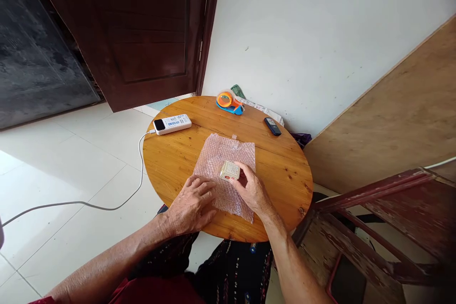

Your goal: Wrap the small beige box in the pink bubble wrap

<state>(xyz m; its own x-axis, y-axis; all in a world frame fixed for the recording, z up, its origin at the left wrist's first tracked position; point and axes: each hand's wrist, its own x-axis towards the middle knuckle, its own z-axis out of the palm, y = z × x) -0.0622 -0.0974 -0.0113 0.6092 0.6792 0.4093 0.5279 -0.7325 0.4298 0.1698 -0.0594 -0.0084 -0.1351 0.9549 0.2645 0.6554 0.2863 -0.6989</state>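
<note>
A sheet of bubble wrap (pixel 228 154) lies flat on a round wooden table (pixel 285 166). My right hand (pixel 251 190) grips a small tan box (pixel 230 170) and holds it on the near part of the sheet. My left hand (pixel 192 204) rests flat on the sheet's near left corner, fingers stretched out, just left of the box.
At the table's far side sit an orange and blue tape dispenser (pixel 228 101), a dark phone (pixel 272 126) and a white power bank (pixel 173 124) with a white cable (pixel 107 206) trailing over the tiled floor. A worn red wooden frame (pixel 384 218) stands right of the table; a dark door (pixel 142 28) is behind.
</note>
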